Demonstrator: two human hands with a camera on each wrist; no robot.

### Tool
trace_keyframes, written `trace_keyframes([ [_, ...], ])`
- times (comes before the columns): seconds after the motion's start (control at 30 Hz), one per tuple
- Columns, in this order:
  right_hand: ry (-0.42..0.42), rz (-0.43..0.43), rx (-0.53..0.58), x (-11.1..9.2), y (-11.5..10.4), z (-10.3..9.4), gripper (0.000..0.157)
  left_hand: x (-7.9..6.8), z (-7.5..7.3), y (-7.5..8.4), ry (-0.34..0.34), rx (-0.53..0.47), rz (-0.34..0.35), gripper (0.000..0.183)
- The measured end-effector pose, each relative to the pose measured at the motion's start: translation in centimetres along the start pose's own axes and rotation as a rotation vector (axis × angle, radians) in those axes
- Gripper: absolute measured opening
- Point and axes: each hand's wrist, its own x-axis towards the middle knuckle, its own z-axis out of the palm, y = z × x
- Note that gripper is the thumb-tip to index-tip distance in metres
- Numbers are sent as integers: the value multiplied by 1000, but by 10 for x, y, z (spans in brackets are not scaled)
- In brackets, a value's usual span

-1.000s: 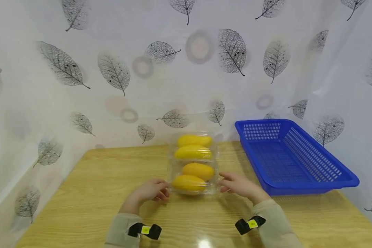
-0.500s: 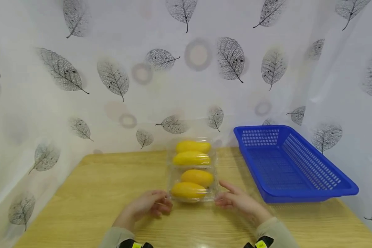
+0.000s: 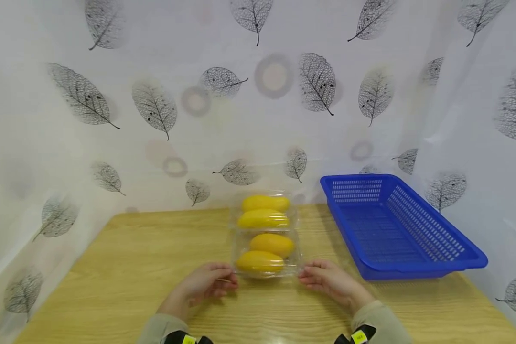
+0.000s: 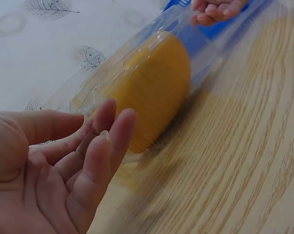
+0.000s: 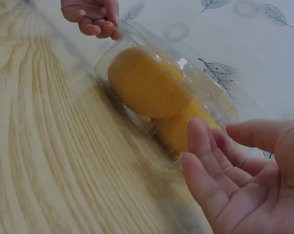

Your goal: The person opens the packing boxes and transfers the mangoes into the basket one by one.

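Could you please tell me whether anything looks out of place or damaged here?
Nothing looks plainly spilled or damaged. The yellow fruits lie inside their clear packaging, and the blue basket stands upright. Only its right rim seems to overhang the table, though perspective may mislead.

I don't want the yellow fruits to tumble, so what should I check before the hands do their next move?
1. Left hand at the near left corner of the clear packaging: ok.
2. Right hand at its near right corner: ok.
3. Firm grip on both sides: cannot tell.
4. Near two yellow fruits inside the plastic: ok.
5. Packaging fastened shut: cannot tell.
6. Blue basket standing apart from the packaging: ok.
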Motion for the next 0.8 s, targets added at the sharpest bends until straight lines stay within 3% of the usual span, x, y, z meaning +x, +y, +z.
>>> trace_keyframes([
  [0.5, -150, -32, 164, 6, 5, 2, 22, -3, -4, -1, -17, -37, -11, 21],
  [0.8, -117, -21, 138, 5, 9, -5, 19, 3, 1, -3, -31, -35, 0, 18],
])
